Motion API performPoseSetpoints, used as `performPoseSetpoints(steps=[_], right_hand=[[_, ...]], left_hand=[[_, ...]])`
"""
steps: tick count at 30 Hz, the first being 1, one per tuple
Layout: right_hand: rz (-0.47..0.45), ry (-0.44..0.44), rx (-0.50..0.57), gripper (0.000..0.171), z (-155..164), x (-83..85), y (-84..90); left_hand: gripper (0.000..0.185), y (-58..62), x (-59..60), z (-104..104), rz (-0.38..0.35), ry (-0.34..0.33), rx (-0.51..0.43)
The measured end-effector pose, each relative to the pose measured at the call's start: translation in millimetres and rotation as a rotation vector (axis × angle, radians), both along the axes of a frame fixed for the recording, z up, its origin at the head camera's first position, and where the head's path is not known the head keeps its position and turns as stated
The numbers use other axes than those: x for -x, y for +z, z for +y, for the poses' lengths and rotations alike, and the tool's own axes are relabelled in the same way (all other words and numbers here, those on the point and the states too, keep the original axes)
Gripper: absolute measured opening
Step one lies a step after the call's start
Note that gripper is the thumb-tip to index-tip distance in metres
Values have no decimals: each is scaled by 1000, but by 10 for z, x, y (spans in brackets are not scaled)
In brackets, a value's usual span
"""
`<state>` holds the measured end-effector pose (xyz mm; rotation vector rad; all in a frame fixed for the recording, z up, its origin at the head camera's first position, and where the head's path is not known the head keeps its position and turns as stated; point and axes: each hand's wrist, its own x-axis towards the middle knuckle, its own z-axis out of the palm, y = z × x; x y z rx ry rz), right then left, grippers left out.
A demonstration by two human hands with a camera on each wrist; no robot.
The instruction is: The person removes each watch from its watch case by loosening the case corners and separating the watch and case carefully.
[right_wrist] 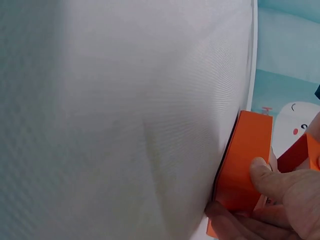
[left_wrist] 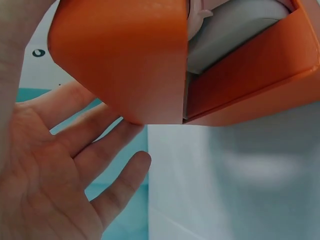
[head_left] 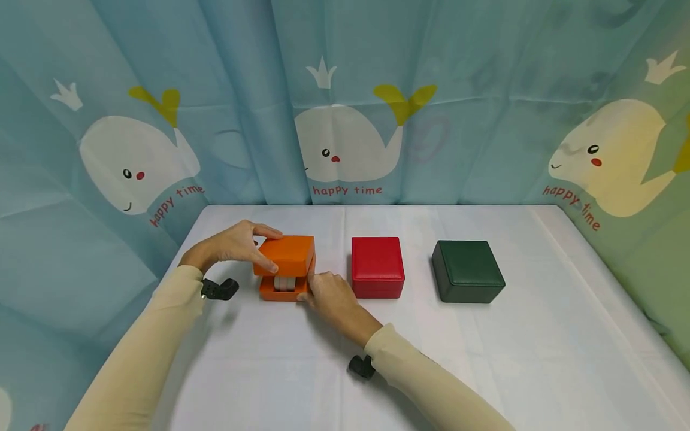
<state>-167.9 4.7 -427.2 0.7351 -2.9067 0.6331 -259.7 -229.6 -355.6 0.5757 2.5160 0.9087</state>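
Left grip (head_left: 237, 244), right grip (head_left: 335, 300), orange box (head_left: 291, 254) between

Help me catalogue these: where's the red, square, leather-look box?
In the head view, the red box is just right of centre, between the orange square box, left, and green square box, right.

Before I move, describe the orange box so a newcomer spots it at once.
On the white table, go left of the middle. There sits the orange box, left hand gripping its lid, right hand holding its base. Unlike the closed red box and green box to its right, it is partly open.
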Motion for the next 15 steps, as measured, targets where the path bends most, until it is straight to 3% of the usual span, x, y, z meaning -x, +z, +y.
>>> performPoseSetpoints(steps=[7,15], right_hand=[[6,1,-14,30,-8,-8,9],[4,-4,-8,27,-18,-7,17]], left_hand=[[78,6,20,-43,-86,55,-37],[72,-13,70,-71,-131,83,-92]])
